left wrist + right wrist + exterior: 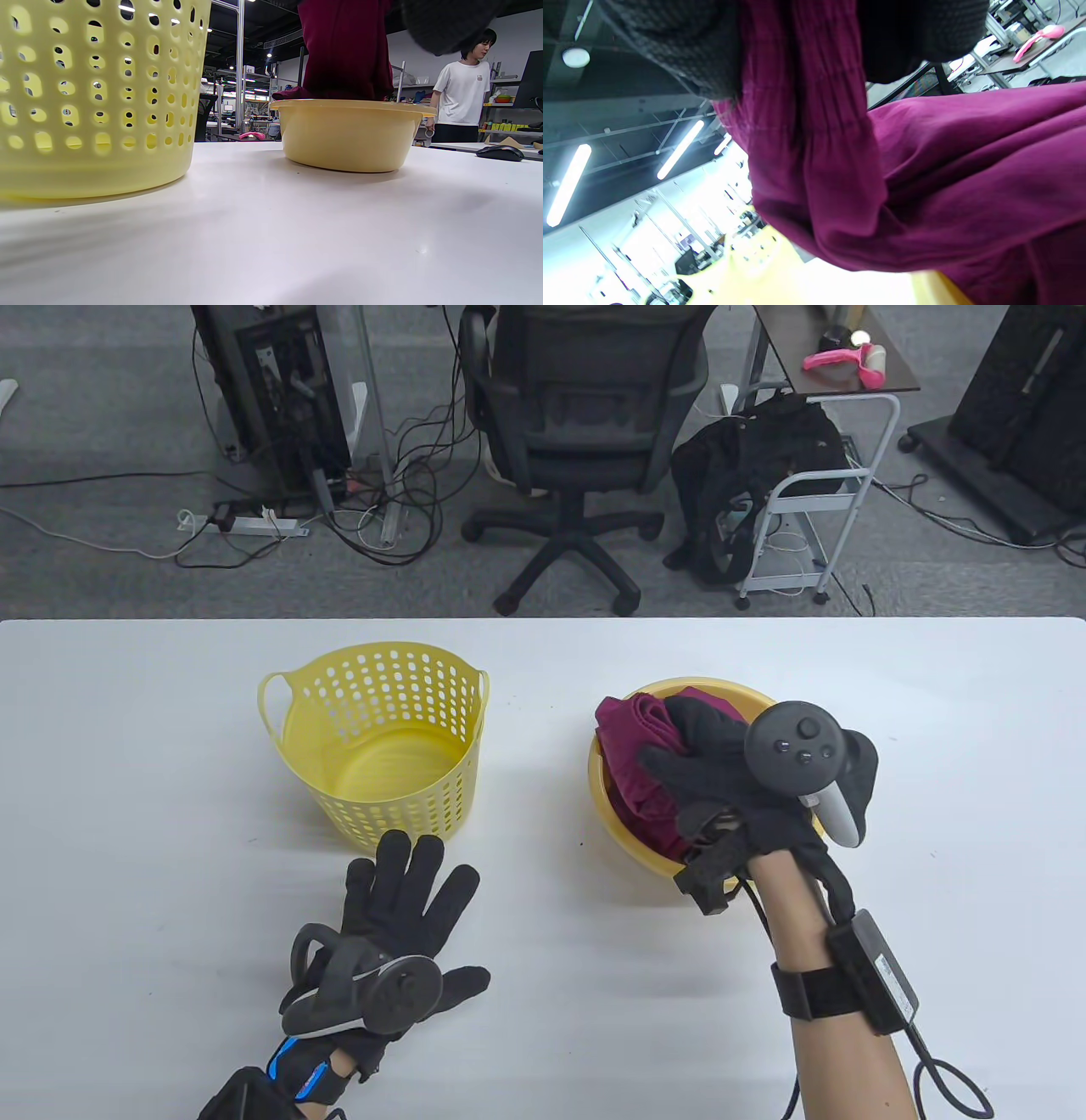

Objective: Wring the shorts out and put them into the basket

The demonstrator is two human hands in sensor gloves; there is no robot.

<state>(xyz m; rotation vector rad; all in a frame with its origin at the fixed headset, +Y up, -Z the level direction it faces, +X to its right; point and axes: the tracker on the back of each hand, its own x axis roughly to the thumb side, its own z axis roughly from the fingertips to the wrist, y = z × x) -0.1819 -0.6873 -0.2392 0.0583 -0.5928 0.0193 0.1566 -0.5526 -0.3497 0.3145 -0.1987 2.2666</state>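
Grey carpet, black office chair (pixel 567 415), white cart (pixel 814 487), perhaps ceiling strip lights (pixel 568 182).

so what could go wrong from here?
1. Only the right hand grips the shorts, bunched above the basin; the left hand lies flat on the table. A one-handed grip may let folds slip back.
2. Wringing needs both hands; otherwise the shorts probably go in wet.
3. The basket stands apart from the basin, so carrying over bare table may drip.

left hand (pixel 399 899) lies flat, fingers spread; right hand (pixel 721 780) raised, fingers curled.
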